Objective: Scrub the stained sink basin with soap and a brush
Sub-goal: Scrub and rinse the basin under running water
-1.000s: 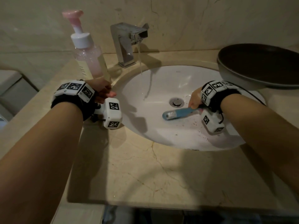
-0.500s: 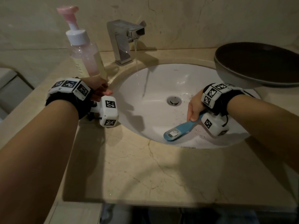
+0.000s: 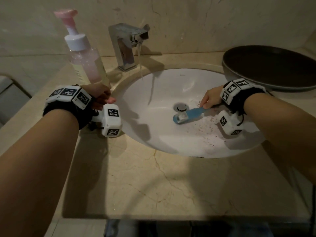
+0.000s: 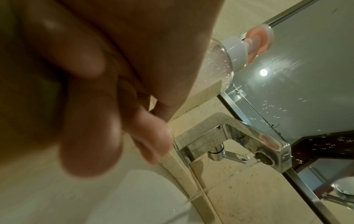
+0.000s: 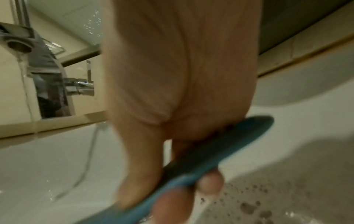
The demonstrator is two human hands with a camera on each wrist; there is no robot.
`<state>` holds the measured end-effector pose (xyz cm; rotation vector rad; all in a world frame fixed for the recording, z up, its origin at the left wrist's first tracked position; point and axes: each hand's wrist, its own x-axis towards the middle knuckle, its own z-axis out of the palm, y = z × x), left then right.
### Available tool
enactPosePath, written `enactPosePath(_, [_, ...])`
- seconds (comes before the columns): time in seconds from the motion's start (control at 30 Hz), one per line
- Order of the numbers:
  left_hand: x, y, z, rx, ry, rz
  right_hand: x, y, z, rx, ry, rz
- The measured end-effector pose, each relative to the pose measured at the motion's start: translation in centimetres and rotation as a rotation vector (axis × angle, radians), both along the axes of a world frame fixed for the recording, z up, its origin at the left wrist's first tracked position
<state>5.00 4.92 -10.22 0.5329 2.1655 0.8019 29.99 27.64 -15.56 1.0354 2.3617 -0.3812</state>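
Right hand [image 3: 211,99] grips the blue brush [image 3: 188,115], its head just beside the drain [image 3: 179,106] in the sink basin [image 3: 164,134]. Left hand [image 3: 100,97], seemingly loosely curled and empty, rests at the rim. Scrubbing is underway; specks [image 3: 205,130] right of the drain likely need firmer strokes.

Head view high above sink basin [image 3: 162,134] — wrist views close, low — faucet [image 4: 239,136] shared.
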Motion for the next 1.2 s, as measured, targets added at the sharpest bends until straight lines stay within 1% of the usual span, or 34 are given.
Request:
enactPosePath(0.07, [-0.1,0.0,-0.1,0.011,0.008,0.009,-0.1,-0.8,0.4,-0.222,-0.118,-0.036])
enactPosePath(0.1, [-0.3,0.1,-0.2,0.016,0.009,0.014,-0.2,-1.1,0.5,-0.289,-0.2,-0.032])
enactPosePath(0.13, [-0.4,0.1,-0.2,0.02,0.005,0.016,-0.3,-1.6,0.4,-0.296,-0.269,-0.003])
enactPosePath(0.17, [-0.5,0.1,-0.3,0.025,-0.007,0.015,-0.3,-1.7,0.2,-0.286,-0.292,0.037])
enactPosePath(0.2, [-0.6,0.1,-0.3,0.025,-0.019,0.012,-0.4,-1.4,-0.2,-0.279,-0.277,0.049])
enactPosePath(0.27, [-0.8,0.2,-0.5,0.005,-0.019,0.009,-0.3,-0.9,-0.3,-0.225,-0.176,-0.022])
enactPosePath(0.33, [-0.9,0.3,-0.6,-0.017,-0.023,0.005,0.0,-0.3,-0.1,-0.171,-0.139,-0.114])
enactPosePath(0.37, [-1.0,0.4,-0.7,-0.025,-0.033,-0.005,0.2,0.0,-0.1,-0.105,-0.104,-0.136])
enactPosePath(0.47, [-1.2,0.4,-0.8,-0.041,-0.04,-0.022,0.7,0.8,-0.6,0.075,-0.042,-0.101])
enactPosePath(0.5, [-1.3,0.5,-0.8,-0.04,-0.04,-0.022,0.7,1.0,-1.1,0.107,0.005,-0.12])
enactPosePath(0.57, [-1.4,0.5,-0.8,-0.038,-0.051,-0.04,0.8,0.8,-1.9,0.161,0.123,-0.211])
enactPosePath(0.63, [-1.4,0.4,-0.8,-0.04,-0.059,-0.051,0.3,0.5,-2.1,0.185,0.186,-0.249])
enactPosePath(0.73, [-1.2,0.4,-0.8,-0.015,-0.058,-0.03,-1.1,-0.8,-1.9,0.179,0.2,-0.225])
enactPosePath(0.8, [-0.9,0.4,-0.7,0.011,-0.062,-0.019,-2.1,-0.7,-2.7,0.189,0.229,-0.205])
enactPosePath(0.87, [-0.6,0.3,-0.5,0.019,-0.073,-0.023,-2.9,-0.6,-3.5,0.228,0.19,-0.148])
enactPosePath(0.93, [-0.4,0.2,-0.4,0.014,-0.064,-0.024,-3.3,-1.3,-3.2,0.232,0.193,-0.176])
enactPosePath(1.0, [-0.2,0.0,-0.3,-0.003,-0.034,-0.028,-3.2,-3.0,-1.7,0.242,0.209,-0.2])
enactPosePath(1.03, [-0.1,0.0,-0.2,-0.01,-0.023,-0.036,-2.7,-3.3,-1.3,0.232,0.262,-0.236])
enactPosePath(1.1, [-0.2,0.0,-0.2,-0.013,-0.009,-0.042,-2.1,-3.7,-0.8,0.205,0.269,-0.303])
enactPosePath(1.2, [-0.5,0.0,-0.3,-0.007,-0.052,-0.051,-1.9,-2.8,-1.5,0.228,0.257,-0.27])
